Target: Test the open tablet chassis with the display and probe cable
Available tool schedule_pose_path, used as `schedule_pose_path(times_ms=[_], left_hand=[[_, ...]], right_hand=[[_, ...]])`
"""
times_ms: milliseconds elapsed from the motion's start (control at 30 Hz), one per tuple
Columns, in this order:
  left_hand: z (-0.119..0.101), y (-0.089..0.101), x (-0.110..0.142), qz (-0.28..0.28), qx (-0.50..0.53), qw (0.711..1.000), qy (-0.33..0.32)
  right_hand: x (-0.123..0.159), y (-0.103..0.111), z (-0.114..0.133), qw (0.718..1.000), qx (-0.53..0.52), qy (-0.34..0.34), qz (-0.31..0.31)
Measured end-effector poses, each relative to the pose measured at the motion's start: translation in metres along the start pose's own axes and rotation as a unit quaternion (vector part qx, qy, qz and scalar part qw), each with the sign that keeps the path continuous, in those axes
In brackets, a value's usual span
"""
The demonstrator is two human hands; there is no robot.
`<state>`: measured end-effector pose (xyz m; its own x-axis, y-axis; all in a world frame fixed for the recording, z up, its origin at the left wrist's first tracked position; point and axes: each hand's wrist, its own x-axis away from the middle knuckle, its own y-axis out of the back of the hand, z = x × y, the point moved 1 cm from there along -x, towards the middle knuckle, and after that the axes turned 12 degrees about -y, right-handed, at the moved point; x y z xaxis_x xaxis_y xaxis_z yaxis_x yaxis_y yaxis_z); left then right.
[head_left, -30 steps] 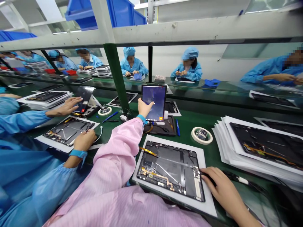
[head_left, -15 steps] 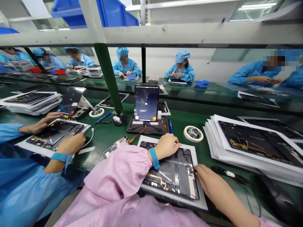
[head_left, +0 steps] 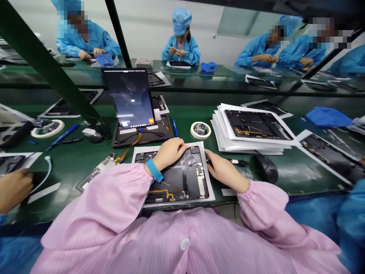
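Note:
An opened tablet chassis (head_left: 185, 179) lies on a white sheet (head_left: 209, 190) in front of me, with its boards and an orange flex cable showing. My left hand (head_left: 169, 152) rests on its upper part, fingers curled, knuckles up; what is under them is hidden. My right hand (head_left: 224, 171) lies at the chassis's right edge, fingers bent down onto it. Behind the chassis a lit tablet (head_left: 129, 98) stands upright on a black stand (head_left: 142, 135).
A tape roll (head_left: 200, 130), a blue pen (head_left: 174, 127) and a black mouse (head_left: 265, 168) with a cable lie nearby. A stack of sheets with chassis (head_left: 251, 129) sits to the right. A co-worker's hand (head_left: 13, 188) is at the left; several people work across the belt.
My left hand came back from the standing tablet's screen and settled on the chassis. My head turned right and down; the right hand stayed at the chassis edge.

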<state>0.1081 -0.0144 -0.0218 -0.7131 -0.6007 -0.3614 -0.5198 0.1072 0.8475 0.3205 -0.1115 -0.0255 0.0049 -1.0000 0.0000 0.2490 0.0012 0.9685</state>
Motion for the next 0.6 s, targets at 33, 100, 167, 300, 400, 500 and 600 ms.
schedule_pose_path(times_ms=[33, 100, 167, 300, 400, 500, 600], left_hand=[[0.001, -0.002, 0.0, 0.016, 0.015, 1.0, 0.01], [0.003, -0.007, 0.001, 0.052, 0.035, 0.998, 0.027], [0.007, -0.012, 0.001, 0.08, 0.035, 0.995, 0.036], [0.011, -0.018, 0.001, 0.098, 0.017, 0.994, 0.045], [0.011, -0.018, 0.001, 0.1, 0.014, 0.994, 0.048], [0.011, -0.018, 0.002, 0.105, 0.012, 0.993, 0.051], [0.01, -0.017, 0.001, 0.111, 0.009, 0.992, 0.053]], right_hand=[[-0.001, -0.001, 0.001, 1.0, -0.01, 0.0, 0.01], [0.0, 0.0, 0.002, 0.999, -0.043, 0.008, 0.024], [0.001, 0.001, 0.002, 0.994, -0.096, 0.04, 0.044], [0.001, -0.001, 0.0, 0.983, -0.153, 0.056, 0.083], [-0.005, -0.005, -0.008, 0.994, -0.104, -0.015, 0.042], [-0.01, -0.007, -0.018, 0.995, -0.072, -0.064, -0.032], [-0.015, -0.009, -0.022, 0.993, -0.097, -0.045, -0.046]])
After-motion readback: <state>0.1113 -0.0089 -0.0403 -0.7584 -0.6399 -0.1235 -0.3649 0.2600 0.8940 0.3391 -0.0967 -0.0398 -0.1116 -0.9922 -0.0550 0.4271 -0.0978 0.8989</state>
